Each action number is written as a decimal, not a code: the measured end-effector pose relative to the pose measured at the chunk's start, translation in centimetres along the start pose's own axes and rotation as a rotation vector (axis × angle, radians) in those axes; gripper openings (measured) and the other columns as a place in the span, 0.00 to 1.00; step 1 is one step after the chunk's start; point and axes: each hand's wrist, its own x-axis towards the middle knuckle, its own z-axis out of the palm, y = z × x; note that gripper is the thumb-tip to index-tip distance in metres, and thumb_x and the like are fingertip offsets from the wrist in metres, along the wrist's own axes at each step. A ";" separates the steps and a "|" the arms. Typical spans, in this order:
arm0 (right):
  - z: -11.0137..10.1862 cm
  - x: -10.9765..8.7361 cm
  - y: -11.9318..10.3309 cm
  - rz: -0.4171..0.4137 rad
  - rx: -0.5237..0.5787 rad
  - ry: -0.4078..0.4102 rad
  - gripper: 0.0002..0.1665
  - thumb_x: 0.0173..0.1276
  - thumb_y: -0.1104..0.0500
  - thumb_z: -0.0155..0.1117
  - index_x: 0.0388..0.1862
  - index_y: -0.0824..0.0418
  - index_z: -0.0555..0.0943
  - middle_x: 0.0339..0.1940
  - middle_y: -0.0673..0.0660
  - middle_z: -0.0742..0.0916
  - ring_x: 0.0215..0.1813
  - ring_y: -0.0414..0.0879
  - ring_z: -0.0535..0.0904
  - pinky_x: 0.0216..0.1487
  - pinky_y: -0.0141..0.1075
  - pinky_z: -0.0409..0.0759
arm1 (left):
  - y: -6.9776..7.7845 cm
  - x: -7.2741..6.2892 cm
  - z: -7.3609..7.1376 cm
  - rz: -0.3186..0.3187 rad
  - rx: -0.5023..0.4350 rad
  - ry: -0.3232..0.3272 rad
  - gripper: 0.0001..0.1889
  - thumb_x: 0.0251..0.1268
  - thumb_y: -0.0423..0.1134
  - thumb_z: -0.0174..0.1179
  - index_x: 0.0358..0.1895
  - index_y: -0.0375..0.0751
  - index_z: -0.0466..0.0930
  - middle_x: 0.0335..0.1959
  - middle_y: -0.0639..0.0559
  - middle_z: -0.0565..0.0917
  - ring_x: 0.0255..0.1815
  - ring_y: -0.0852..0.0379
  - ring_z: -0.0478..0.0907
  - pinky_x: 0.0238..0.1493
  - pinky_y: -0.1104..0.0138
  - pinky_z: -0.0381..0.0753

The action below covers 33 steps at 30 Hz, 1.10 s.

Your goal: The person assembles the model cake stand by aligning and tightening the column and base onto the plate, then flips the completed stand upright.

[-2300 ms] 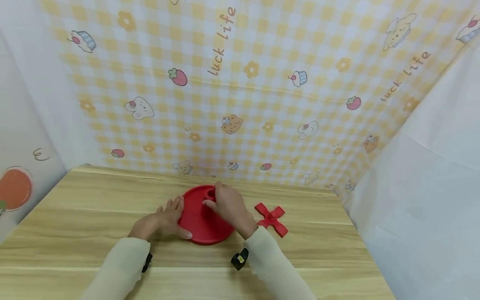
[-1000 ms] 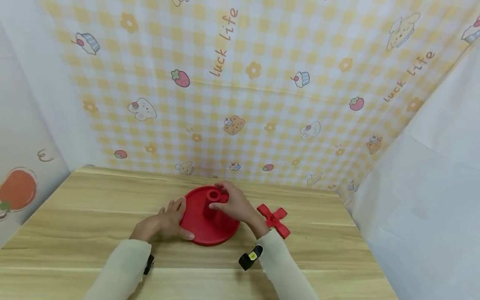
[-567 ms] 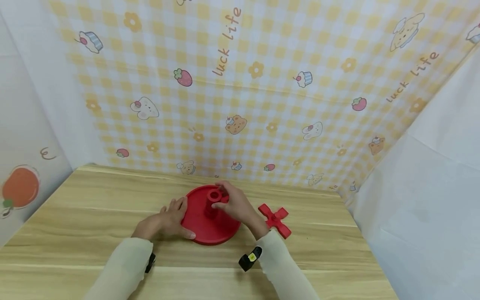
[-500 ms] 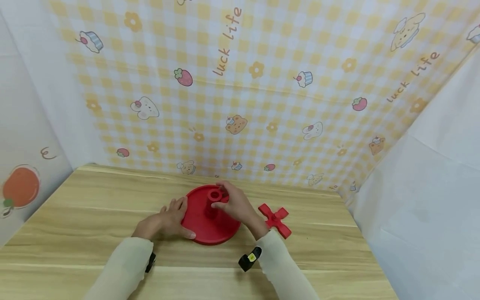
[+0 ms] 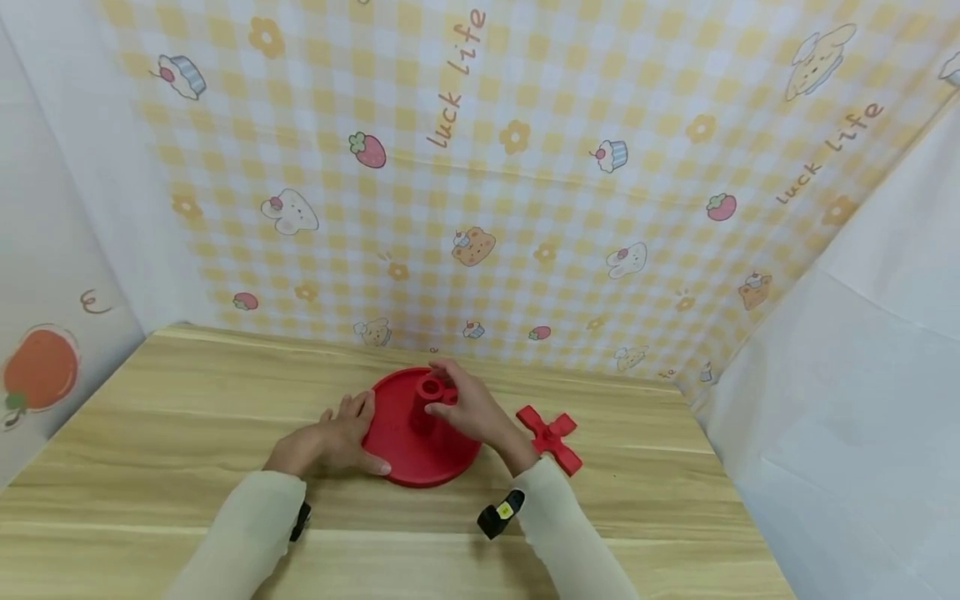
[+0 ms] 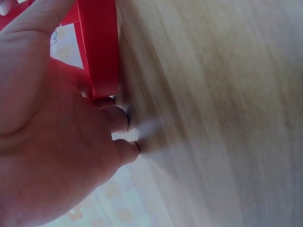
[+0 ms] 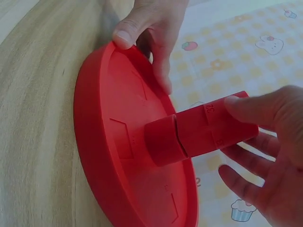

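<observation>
A round red tray (image 5: pixel 397 454) with a raised rim rests on the wooden table. From its middle rises a red tube (image 7: pixel 194 130), hollow at the top, with a seam between a lower socket and an upper part bearing small numbers. My left hand (image 5: pixel 341 437) holds the tray at its left edge, thumb on the near rim and fingers along the outside. In the right wrist view, my right hand (image 7: pixel 279 151) holds the tube's upper part, thumb on one side and fingers on the other. A small red lug (image 5: pixel 449 395) shows beside the tube's top.
To the right of the tray lies a red four-armed cross (image 5: pixel 550 435) with a small peg at its centre. A checked cloth (image 5: pixel 420 208) hangs behind the table (image 5: pixel 637 500). White sheets (image 5: pixel 862 375) hang at both sides. Each wrist carries a black camera.
Compared with the oldest frame, my right hand has shifted to the right and loosened around the tube, leaving its top in sight. My left hand stays at the tray's edge; the view shifts slightly.
</observation>
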 end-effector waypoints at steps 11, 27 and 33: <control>1.0 0.3 -0.2 0.035 -0.077 0.111 0.38 0.62 0.54 0.75 0.69 0.59 0.70 0.55 0.55 0.83 0.52 0.45 0.80 0.48 0.31 0.83 | -0.1 -0.3 -0.1 -0.003 -0.011 -0.002 0.66 0.52 0.59 0.72 0.76 0.21 0.34 0.78 0.27 0.40 0.77 0.24 0.30 0.73 0.33 0.33; 0.1 0.1 0.1 -0.009 0.072 -0.015 0.37 0.66 0.64 0.69 0.72 0.56 0.68 0.65 0.56 0.80 0.63 0.47 0.77 0.62 0.39 0.79 | -0.1 0.0 0.0 -0.021 -0.016 -0.021 0.66 0.52 0.61 0.71 0.77 0.23 0.35 0.78 0.26 0.40 0.78 0.26 0.31 0.75 0.37 0.32; 0.4 0.2 0.0 0.004 0.047 0.031 0.35 0.64 0.61 0.72 0.69 0.56 0.71 0.57 0.54 0.84 0.55 0.45 0.81 0.54 0.34 0.83 | -0.1 -0.1 -0.1 -0.025 -0.012 -0.027 0.66 0.52 0.60 0.71 0.77 0.23 0.35 0.79 0.28 0.39 0.78 0.27 0.31 0.75 0.37 0.33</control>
